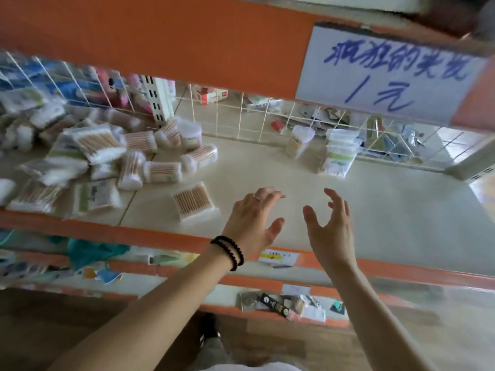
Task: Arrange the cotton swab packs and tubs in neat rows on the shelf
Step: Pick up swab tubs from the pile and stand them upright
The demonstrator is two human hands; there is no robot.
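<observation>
We hold the left hand and right hand spread and empty above the shelf front edge; swab packs lie heaped at its left end; 1 flat pack near the front edge risks being knocked off.

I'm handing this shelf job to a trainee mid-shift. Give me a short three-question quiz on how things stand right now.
1. True or false: the left hand is gripping a swab pack.
2. Where is the jumbled heap of packs? A) left part of the shelf B) right part C) on the floor
3. Fill in: the flat square pack lying alone sits nearest the ____ hand.

Key
1. False: both it and the right hand hover open over the bare shelf surface, holding nothing.
2. A; only one tub and a few upright packs stand at the back right.
3. left
</observation>
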